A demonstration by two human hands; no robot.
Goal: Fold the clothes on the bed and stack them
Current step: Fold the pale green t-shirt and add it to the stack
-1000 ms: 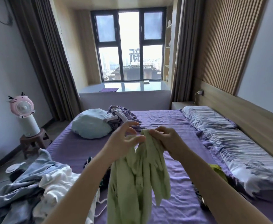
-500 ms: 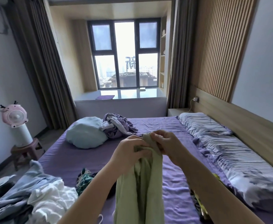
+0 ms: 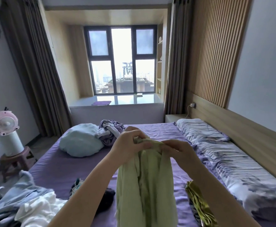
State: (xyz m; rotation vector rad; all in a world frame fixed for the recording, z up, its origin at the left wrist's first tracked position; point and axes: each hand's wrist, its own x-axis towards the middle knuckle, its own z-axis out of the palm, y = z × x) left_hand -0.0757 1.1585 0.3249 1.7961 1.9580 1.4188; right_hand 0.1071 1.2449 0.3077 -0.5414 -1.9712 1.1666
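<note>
Two hands, my left hand point(image 3: 127, 145) and right hand point(image 3: 178, 149), pinch the pale green garment point(image 3: 143, 185) with curled fingers point(image 3: 146, 145); it hangs below them over the bed point(image 3: 65, 163).

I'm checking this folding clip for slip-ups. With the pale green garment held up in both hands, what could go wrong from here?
1. Both hands, left hand and right hand, grip only the bunched top edge of the green garment; it hangs twisted, so a fold may come out crooked.
2. Loose clothes, such as the dark item, lie below; laying it down may cover them.
</note>
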